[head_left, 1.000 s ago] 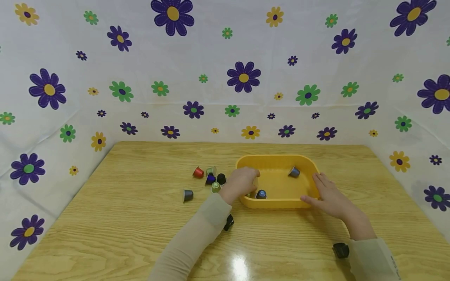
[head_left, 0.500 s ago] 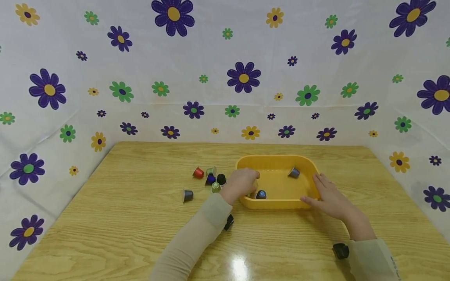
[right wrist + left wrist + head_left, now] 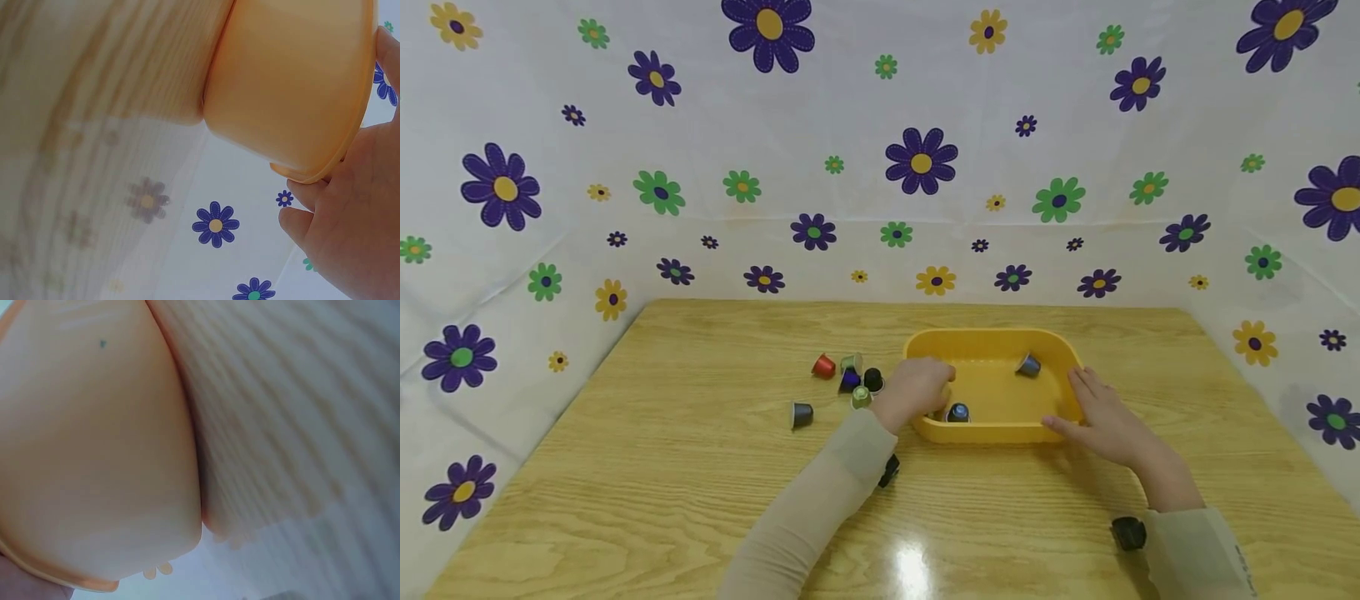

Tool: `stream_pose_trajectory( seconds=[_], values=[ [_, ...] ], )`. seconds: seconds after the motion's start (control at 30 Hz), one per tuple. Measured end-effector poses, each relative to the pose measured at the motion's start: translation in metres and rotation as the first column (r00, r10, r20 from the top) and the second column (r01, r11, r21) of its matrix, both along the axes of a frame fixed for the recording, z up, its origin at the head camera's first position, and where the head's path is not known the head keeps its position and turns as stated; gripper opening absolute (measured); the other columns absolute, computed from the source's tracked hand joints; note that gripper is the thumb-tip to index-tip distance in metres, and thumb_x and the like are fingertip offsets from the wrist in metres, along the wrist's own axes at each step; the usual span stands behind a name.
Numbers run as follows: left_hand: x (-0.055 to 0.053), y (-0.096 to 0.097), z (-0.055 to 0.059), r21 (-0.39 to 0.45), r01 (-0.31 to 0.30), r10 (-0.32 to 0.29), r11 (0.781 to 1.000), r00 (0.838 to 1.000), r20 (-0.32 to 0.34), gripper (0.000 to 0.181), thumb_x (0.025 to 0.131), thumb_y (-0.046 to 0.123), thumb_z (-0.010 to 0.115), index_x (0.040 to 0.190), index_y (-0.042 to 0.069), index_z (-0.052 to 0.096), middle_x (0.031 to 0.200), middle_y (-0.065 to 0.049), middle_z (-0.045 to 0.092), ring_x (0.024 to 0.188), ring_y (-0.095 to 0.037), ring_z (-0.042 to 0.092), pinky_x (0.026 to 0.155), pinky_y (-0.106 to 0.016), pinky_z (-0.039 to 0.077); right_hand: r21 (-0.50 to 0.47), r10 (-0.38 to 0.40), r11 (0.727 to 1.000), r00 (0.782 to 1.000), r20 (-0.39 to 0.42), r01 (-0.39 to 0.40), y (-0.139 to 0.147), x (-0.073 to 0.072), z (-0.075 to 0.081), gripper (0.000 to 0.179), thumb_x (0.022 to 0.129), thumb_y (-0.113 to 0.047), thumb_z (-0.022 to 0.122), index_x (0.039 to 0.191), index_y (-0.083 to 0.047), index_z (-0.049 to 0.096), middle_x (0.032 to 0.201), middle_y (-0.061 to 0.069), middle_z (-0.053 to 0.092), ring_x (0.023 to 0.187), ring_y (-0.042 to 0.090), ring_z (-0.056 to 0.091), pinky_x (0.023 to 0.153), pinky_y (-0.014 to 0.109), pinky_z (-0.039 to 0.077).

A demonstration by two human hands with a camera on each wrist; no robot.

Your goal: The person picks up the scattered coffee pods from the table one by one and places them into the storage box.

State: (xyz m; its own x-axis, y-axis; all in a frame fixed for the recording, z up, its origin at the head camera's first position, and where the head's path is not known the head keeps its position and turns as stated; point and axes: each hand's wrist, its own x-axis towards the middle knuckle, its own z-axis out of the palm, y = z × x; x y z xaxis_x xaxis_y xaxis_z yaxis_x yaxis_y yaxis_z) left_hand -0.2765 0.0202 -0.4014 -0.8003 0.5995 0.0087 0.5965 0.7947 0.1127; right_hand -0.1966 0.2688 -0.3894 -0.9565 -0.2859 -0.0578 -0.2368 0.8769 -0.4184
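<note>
My left hand point(image 3: 917, 390) reaches over the left rim of a yellow plastic tray point(image 3: 1000, 432), its fingers bent down inside. Those fingertips are hidden, and I cannot tell whether they hold anything. A bit of a greenish capsule shows beneath that hand. Close by, a dark blue coffee capsule point(image 3: 958, 413) stands at the near wall, and a grey-blue capsule point(image 3: 1028, 365) lies at the far right of the tray. My right hand point(image 3: 1105, 421) rests on the right end, fingers extended along the rim and thumb at the near corner. In the right wrist view its fingers point(image 3: 306, 194) touch the rim.
Left of the tray lie several more capsules on the wooden table point(image 3: 662, 467): red point(image 3: 823, 367), pale green point(image 3: 852, 363), blue point(image 3: 850, 381), black point(image 3: 873, 380) and light green point(image 3: 861, 397). A grey capsule point(image 3: 801, 415) lies apart. Flowered cloth point(image 3: 820, 108) surrounds the table.
Both hands, the tray and the capsules keep their places. The head view has shifted very slightly.
</note>
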Motion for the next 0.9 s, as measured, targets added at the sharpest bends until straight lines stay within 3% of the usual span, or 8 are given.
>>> stream_pose_trajectory(
  seconds=[0.5,0.9],
  values=[
    [0.0019,0.0009,0.0015,-0.027,-0.012,0.012,1.000,1.000,0.011,0.027,0.071,0.014,0.054,0.098,0.016,0.056,0.091,0.004,0.054,0.066,-0.007,0.043,0.056,-0.022,0.037,0.019,-0.010,1.000,1.000,0.012,0.010,0.0007,0.0004,0.0003,0.085,0.073,-0.055,0.037,0.125,0.004,0.005,0.127,0.022,0.002,0.113,0.035,0.000,0.086,0.049,0.006],
    [0.0008,0.0007,0.0023,-0.021,-0.014,0.014,1.000,1.000,0.015,0.028,0.072,0.013,0.052,0.099,0.016,0.055,0.092,0.004,0.054,0.066,-0.007,0.044,0.055,-0.022,0.037,0.011,-0.006,1.000,1.000,-0.004,0.006,-0.0009,0.0010,0.0009,0.084,0.073,-0.053,0.038,0.124,0.005,0.006,0.127,0.023,0.003,0.113,0.035,-0.001,0.086,0.049,0.006]
  ],
)
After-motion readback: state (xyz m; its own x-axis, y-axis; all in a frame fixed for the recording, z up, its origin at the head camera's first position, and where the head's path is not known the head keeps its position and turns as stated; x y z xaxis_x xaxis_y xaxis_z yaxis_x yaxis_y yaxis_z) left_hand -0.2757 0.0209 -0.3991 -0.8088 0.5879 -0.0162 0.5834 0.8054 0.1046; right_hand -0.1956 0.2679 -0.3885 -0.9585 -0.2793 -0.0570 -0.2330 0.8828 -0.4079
